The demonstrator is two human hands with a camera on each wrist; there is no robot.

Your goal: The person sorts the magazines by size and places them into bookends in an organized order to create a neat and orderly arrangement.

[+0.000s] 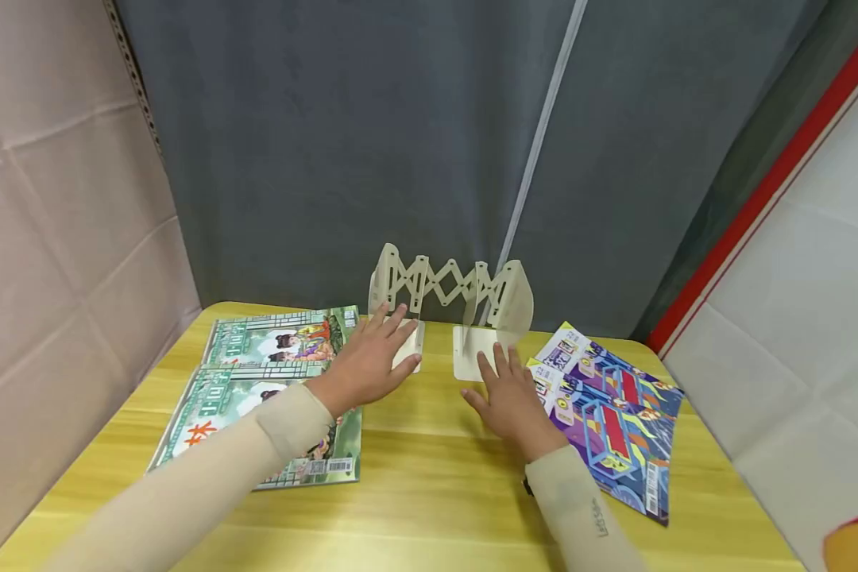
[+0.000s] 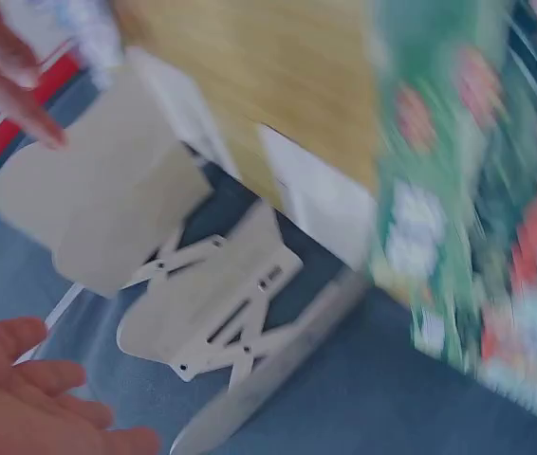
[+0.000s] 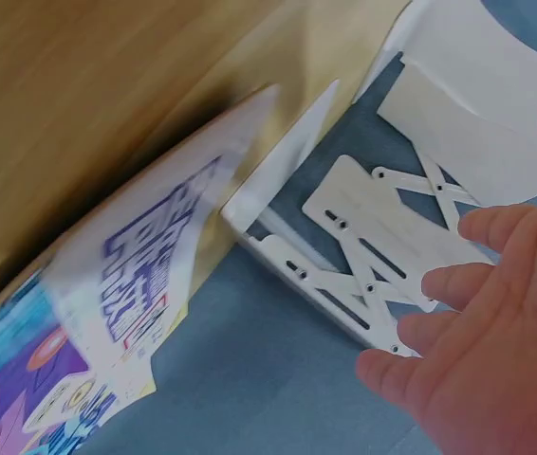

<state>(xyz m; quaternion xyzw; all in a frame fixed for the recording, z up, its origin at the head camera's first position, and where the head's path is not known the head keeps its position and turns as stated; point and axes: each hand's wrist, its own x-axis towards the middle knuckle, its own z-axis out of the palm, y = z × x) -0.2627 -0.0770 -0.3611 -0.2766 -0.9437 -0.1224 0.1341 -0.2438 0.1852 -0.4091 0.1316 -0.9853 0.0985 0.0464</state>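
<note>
A cream expandable bookend rack with a zigzag lattice stands at the back of the wooden table. My left hand reaches over the table in front of its left end plate, fingers spread, holding nothing. Near the right base plate is my right hand, its fingers also extended and empty. In the right wrist view, that hand appears in front of the rack's lattice; whether it touches cannot be told. The left wrist view shows the left hand beside the rack.
Green illustrated magazines overlap on the left of the table, partly under the left forearm. Purple-blue magazines lie fanned on the right, beside the right hand. A grey curtain hangs behind the table.
</note>
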